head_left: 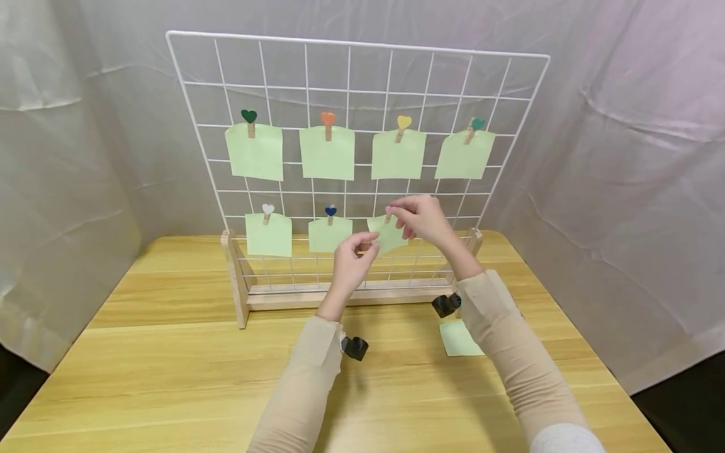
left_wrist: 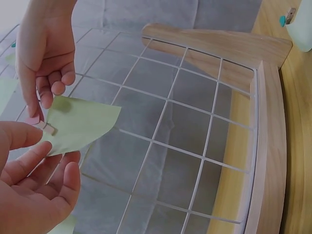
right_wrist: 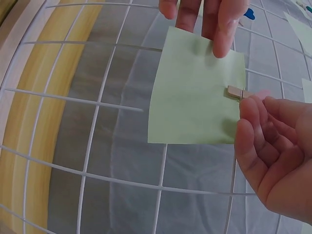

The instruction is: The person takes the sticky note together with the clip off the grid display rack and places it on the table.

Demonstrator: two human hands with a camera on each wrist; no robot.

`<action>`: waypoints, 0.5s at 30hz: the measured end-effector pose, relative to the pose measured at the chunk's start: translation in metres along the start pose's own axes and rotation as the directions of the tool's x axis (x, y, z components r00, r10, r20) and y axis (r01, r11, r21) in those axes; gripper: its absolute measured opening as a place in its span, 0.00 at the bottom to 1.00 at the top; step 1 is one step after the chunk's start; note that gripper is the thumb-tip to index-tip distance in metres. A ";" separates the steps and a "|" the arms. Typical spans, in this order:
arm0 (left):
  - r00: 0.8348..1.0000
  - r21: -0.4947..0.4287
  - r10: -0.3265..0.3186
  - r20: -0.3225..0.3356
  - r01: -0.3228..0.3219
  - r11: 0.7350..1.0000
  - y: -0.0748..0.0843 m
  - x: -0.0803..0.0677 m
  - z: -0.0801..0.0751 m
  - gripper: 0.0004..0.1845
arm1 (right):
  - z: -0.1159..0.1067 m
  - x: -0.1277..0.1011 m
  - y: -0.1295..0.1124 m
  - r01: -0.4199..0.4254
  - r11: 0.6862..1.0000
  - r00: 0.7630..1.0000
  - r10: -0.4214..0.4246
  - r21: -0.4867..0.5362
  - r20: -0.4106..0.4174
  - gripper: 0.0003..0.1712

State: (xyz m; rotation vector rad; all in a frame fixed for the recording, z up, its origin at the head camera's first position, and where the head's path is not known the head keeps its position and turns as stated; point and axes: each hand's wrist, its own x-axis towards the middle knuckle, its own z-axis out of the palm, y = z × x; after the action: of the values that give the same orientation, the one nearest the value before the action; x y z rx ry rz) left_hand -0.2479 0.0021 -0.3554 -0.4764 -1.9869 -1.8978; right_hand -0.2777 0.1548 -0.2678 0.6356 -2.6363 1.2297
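With thumb and fingertips, my right hand (head_left: 420, 218) pinches a small wooden clothespin (right_wrist: 235, 92) by its pink heart (left_wrist: 33, 120) end. The clothespin's jaws overlap the edge of a light green paper square (right_wrist: 195, 92) in front of the white wire grid (head_left: 348, 91). My left hand (head_left: 352, 260) holds that square at its left side in the head view. Its thumb lies over the front of the paper, and other fingers pass behind the edge in the right wrist view.
Several green squares (head_left: 257, 154) hang from heart clothespins in two rows on the grid. Wooden feet (head_left: 235, 283) hold the grid up on the wooden table (head_left: 170, 371). Another green sheet (head_left: 460, 340) lies on the table by the right forearm. Grey cloth (head_left: 623, 157) surrounds the table.
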 end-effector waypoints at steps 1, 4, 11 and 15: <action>1.000 -0.001 -0.005 0.006 0.005 1.000 0.004 -0.001 0.000 0.12 | 0.000 0.000 0.000 -0.007 1.000 1.000 0.007 0.001 -0.002 0.15; 1.000 -0.003 -0.013 0.014 0.013 1.000 0.015 -0.003 -0.001 0.13 | 0.000 0.001 0.001 -0.020 1.000 1.000 0.020 0.005 -0.008 0.14; 0.999 0.050 -0.040 -0.003 0.040 0.998 0.001 0.004 0.001 0.13 | -0.001 0.001 0.001 -0.030 0.999 1.000 0.030 0.014 -0.011 0.13; 0.998 0.083 -0.057 -0.022 0.059 0.995 0.001 0.006 0.001 0.14 | -0.002 0.001 0.000 -0.029 0.999 1.000 0.029 0.016 -0.007 0.12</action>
State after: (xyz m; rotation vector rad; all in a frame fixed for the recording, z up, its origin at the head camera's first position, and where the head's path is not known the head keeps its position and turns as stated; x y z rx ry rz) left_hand -0.2522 0.0033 -0.3517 -0.3799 -2.0795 -1.8371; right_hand -0.2793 0.1559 -0.2666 0.5962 -2.6420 1.2599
